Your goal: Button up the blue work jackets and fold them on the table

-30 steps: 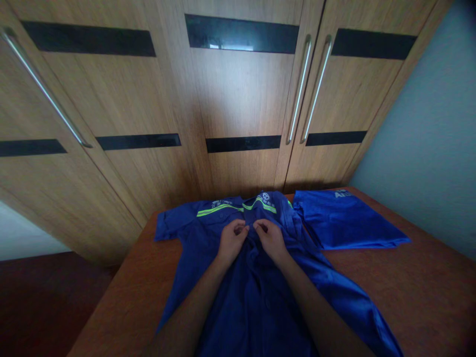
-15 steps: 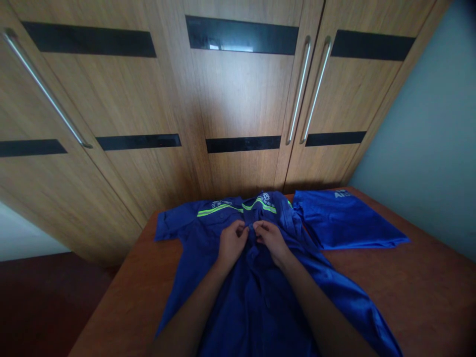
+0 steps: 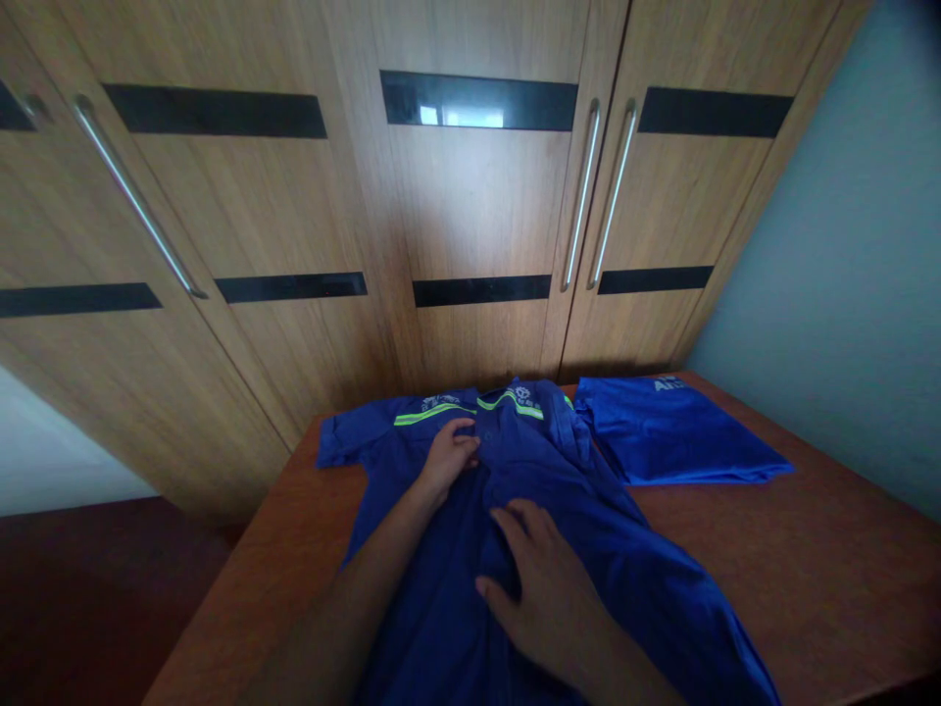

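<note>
A dark blue short-sleeved work shirt (image 3: 433, 529) lies front up, with yellow-green reflective strips and white printing across the chest. At its front opening, just below the strips, my left hand (image 3: 450, 459) has its fingers curled on the edge of the cloth and appears to pinch it. Lower down, my right hand (image 3: 548, 588) hovers over or rests lightly on the shirt front; its thumb and fingers are spread, with nothing between them. A small button shows faintly near the upper placket. My forearms cover parts of the lower shirt.
A folded bright blue garment (image 3: 676, 436) with pale lettering lies right of the shirt on the reddish-brown table (image 3: 801, 549). Behind the table stands a wooden wardrobe (image 3: 477, 206) with long metal handles. A pale wall (image 3: 830, 275) rises at the right.
My right hand has let go of the cloth at the opening, moved down toward me and spread its fingers. My left hand has moved slightly up and left. The camera view has tilted a little upward.
</note>
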`<state>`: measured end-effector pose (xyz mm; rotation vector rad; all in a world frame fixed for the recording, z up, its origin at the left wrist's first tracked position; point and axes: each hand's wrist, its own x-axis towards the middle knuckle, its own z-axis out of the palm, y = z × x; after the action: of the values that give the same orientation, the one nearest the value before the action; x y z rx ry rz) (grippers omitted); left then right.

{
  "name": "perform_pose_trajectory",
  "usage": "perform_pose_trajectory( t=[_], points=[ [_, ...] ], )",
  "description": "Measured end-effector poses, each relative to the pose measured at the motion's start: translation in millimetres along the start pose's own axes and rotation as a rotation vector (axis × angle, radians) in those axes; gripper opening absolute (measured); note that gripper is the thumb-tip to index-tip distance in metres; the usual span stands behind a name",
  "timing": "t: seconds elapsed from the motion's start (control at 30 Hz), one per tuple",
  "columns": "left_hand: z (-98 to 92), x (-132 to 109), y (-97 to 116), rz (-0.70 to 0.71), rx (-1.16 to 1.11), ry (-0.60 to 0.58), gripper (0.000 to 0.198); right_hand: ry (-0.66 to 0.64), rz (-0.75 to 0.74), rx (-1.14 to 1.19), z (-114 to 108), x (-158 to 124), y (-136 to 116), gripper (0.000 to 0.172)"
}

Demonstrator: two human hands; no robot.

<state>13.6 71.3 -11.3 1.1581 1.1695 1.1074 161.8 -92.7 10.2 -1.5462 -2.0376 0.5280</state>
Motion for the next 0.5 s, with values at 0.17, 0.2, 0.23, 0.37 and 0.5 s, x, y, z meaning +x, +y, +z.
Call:
perform_pose_trajectory(
  t=[0.17,0.2,0.23,0.37,0.5],
  points=[
    [6.4,2,7,-0.035,-0.065,-0.013,0.044,-0.352,-0.103,-0.161,11,-40,-17,0.068],
    [7.5,2,6,-0.031,-0.068,-0.013,0.044,-0.381,-0.127,-0.187,15,-43,-15,0.06],
    [8.3,2,5,-0.025,-0.065,-0.015,0.043,-0.385,-0.146,-0.211,21,-46,-13,0.049],
    [6.5,2,-5,-0.006,0.001,-0.026,0.033,-0.294,-0.176,-0.266,47,-63,7,0.032],
    [1.0,-1,-11,0.009,0.072,-0.017,0.032,-0.31,-0.157,-0.244,32,-72,12,0.039]
  ],
)
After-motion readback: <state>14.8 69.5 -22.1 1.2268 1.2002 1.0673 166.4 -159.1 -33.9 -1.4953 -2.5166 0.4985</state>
